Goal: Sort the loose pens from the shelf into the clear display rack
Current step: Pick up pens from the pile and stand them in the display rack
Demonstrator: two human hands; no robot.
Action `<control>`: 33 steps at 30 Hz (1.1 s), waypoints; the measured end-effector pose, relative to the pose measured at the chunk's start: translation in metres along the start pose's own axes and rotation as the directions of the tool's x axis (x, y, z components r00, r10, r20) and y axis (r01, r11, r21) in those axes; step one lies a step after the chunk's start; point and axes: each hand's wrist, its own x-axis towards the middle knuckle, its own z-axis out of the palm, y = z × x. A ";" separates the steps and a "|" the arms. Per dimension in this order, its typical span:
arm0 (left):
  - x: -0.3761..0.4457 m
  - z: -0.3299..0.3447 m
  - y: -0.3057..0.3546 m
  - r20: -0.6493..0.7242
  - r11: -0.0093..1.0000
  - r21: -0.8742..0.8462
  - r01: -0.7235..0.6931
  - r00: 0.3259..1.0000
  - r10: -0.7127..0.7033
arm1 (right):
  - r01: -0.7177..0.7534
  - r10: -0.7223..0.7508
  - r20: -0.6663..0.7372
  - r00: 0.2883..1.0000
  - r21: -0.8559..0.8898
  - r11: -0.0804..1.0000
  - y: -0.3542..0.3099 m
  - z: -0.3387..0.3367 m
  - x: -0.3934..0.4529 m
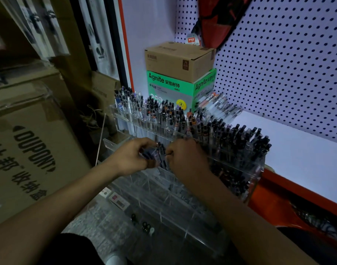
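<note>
The clear display rack [183,203] stands in tiers in front of me, its upper rows packed with several upright pens [230,142]. My left hand [134,156] and my right hand [184,157] meet over a middle tier. Between them is a small bunch of dark pens [161,154], and both hands curl their fingers around it. A pile of loose pens [219,106] lies on the white shelf [301,150] behind the rack. The lower compartments of the rack hold only a few small items [144,225].
A brown carton [178,60] sits on a green Agnite box [175,87] at the back of the shelf, against a white pegboard [288,64]. Large cardboard boxes [29,150] stand to the left. An orange shelf edge [290,190] runs along the right.
</note>
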 end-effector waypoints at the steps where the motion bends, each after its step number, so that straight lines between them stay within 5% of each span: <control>1: -0.001 0.000 -0.002 0.012 1.000 0.015 0.024 1.000 -0.024 | -0.002 0.002 0.001 1.000 0.019 1.000 0.000 0.003 0.001; 4: 0.000 0.002 -0.010 -0.012 0.999 0.019 0.047 0.999 -0.047 | -0.013 0.011 0.026 1.000 0.093 0.996 0.002 0.005 0.006; 9: -0.002 0.000 -0.004 -0.122 0.961 -0.275 -0.036 0.993 0.002 | -0.019 -0.003 0.097 0.995 0.225 0.974 0.005 -0.016 0.008; 14: -0.006 -0.020 0.006 -0.233 0.982 -0.151 -0.115 0.969 0.078 | 0.086 -0.086 -0.014 0.996 0.292 0.953 0.002 -0.056 -0.007; 22: -0.009 -0.034 0.061 -0.333 0.917 -0.250 -0.311 0.917 0.220 | 0.207 -0.094 -0.258 0.962 0.458 0.865 0.013 -0.123 -0.015; 33: 0.091 -0.025 0.155 -0.151 0.911 -0.188 -0.368 0.927 0.343 | 0.003 0.189 -0.285 0.940 0.560 0.828 0.106 -0.169 0.025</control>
